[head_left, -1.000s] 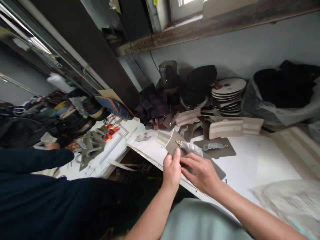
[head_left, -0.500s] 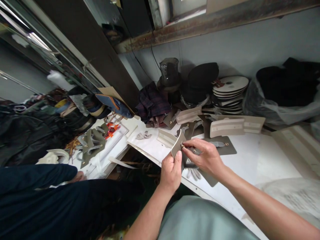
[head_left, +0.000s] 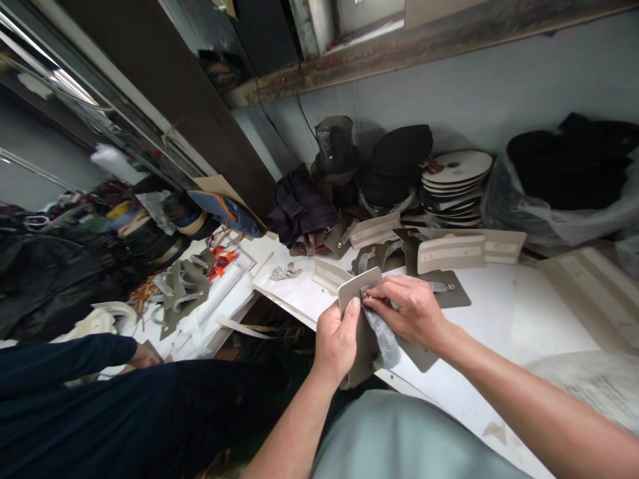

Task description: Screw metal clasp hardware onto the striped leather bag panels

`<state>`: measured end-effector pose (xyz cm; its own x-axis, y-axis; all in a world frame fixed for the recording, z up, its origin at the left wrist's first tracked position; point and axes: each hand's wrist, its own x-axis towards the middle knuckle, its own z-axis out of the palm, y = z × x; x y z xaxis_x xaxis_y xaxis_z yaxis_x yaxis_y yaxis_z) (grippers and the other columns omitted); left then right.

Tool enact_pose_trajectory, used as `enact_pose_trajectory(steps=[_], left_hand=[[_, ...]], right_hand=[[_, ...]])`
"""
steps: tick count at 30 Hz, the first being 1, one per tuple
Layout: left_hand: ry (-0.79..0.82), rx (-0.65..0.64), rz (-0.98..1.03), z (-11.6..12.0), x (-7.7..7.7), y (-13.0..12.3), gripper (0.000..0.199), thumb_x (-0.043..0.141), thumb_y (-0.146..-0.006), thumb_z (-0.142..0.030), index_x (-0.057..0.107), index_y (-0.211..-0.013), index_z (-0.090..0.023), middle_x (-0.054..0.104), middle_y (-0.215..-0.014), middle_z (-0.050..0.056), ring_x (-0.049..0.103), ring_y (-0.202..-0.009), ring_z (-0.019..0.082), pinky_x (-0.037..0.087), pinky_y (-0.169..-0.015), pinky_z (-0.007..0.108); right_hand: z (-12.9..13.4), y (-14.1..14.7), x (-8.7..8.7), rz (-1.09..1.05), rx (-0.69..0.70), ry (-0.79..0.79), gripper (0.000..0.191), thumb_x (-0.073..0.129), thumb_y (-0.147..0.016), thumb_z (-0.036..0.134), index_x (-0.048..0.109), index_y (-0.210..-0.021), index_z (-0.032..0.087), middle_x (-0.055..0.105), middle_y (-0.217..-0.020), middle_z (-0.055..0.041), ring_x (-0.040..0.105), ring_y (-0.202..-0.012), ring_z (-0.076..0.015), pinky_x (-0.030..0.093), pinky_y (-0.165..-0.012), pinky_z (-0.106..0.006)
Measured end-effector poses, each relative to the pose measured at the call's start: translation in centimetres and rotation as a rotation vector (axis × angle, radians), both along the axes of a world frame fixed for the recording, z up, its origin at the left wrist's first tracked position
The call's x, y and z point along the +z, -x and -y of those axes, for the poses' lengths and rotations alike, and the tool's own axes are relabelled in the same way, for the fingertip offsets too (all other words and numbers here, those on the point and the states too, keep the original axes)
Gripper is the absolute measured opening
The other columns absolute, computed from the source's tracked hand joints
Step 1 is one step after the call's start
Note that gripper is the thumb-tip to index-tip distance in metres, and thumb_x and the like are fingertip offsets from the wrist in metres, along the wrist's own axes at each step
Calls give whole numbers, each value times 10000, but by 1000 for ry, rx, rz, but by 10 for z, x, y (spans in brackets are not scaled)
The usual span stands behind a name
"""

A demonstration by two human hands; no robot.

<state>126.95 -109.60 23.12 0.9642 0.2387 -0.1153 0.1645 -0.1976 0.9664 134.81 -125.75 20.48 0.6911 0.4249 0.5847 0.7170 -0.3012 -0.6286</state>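
My left hand [head_left: 337, 336] grips the edge of an olive-grey panel [head_left: 360, 359], its thumb on the face, above the front edge of the white table [head_left: 499, 319]. At the small brass fitting [head_left: 366, 295] near the panel's top, the fingertips of my right hand [head_left: 409, 309] are pinched together. A plastic-wrapped strap [head_left: 383, 339] hangs from the panel below my right fingers. Behind my hands lie similar olive panels [head_left: 456, 293] with brass fittings, and beige pieces [head_left: 452, 253].
To the left, a person in dark clothes [head_left: 100, 399] is beside another table part with panels [head_left: 182, 299]. A crumpled glove [head_left: 285, 271] lies near the table corner. Along the wall stand stacked reels [head_left: 456, 169], black rolls [head_left: 402, 153] and a plastic bag of black material [head_left: 564, 176].
The held panel has turned so that more of its face shows, and the wrapped strap now hangs in view. Both hands stay at nearly the same spot. The person's hand at left has shifted slightly.
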Motion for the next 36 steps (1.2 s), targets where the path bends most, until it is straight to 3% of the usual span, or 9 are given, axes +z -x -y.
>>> enact_pose_trajectory(steps=[7,10,15,19,23,27,29,32,36], left_hand=[[-68,26,43,7,0,0,421,522,-998,-500,725,-1214,-200,770,-1114,67,691,-1071,273,512,-948,329],[-123,-38,13,-4,3,-2,414,545,-980,-501,742,-1189,-202,770,-1115,61,690,-1073,277,506,-979,332],[-152,-163,-127,-30,-1,-17,444,717,-836,-554,776,-1080,-188,780,-1075,63,678,-1089,334,492,-1049,400],[48,-152,-219,-27,-4,-24,526,802,-750,-547,755,-1112,-167,782,-1063,85,680,-1107,355,521,-1036,439],[352,-100,-267,-7,-1,-11,597,788,-781,-536,713,-1219,-138,782,-1051,121,704,-1091,348,567,-975,451],[422,-274,-352,4,-12,-3,490,815,-789,-469,749,-1131,-124,790,-1018,129,740,-970,304,587,-900,408],[482,-241,-384,6,-19,-3,484,790,-816,-482,741,-1134,-120,794,-974,126,751,-888,285,592,-866,415],[576,-80,-324,9,-26,-6,508,773,-834,-479,708,-1187,-119,793,-976,122,753,-897,274,581,-905,432],[577,38,-209,11,-27,-13,496,780,-826,-475,700,-1170,-127,785,-1027,113,737,-984,269,557,-964,423]], right_hand=[[-11,17,-5,-169,-126,-133,190,636,-987,312,702,-833,223,703,-752,-22,626,-678,-161,446,-664,-305],[-9,9,-9,10,-55,-3,182,615,-997,290,701,-852,222,704,-770,-17,624,-694,-154,419,-697,-318],[3,-16,-15,309,196,276,197,571,-997,276,655,-824,237,669,-760,3,597,-730,-155,374,-697,-336],[11,-22,-13,238,141,270,177,590,-1000,325,669,-863,246,681,-785,13,621,-747,-148,392,-677,-323],[22,-18,0,-38,21,-34,152,638,-987,331,703,-898,226,717,-845,3,655,-774,-132,471,-716,-278],[36,-27,3,-300,-154,-293,147,687,-947,337,744,-902,210,725,-866,-10,657,-788,-141,510,-750,-273],[42,-29,-1,-419,-260,-357,186,700,-927,365,752,-1014,209,732,-901,-21,656,-775,-154,525,-740,-290],[48,-16,-7,-411,-368,-357,223,674,-938,369,731,-1087,212,723,-937,-40,649,-773,-171,540,-723,-314],[43,22,-20,-204,-162,-140,110,669,-951,310,741,-950,226,713,-894,-59,657,-779,-184,534,-709,-320]])
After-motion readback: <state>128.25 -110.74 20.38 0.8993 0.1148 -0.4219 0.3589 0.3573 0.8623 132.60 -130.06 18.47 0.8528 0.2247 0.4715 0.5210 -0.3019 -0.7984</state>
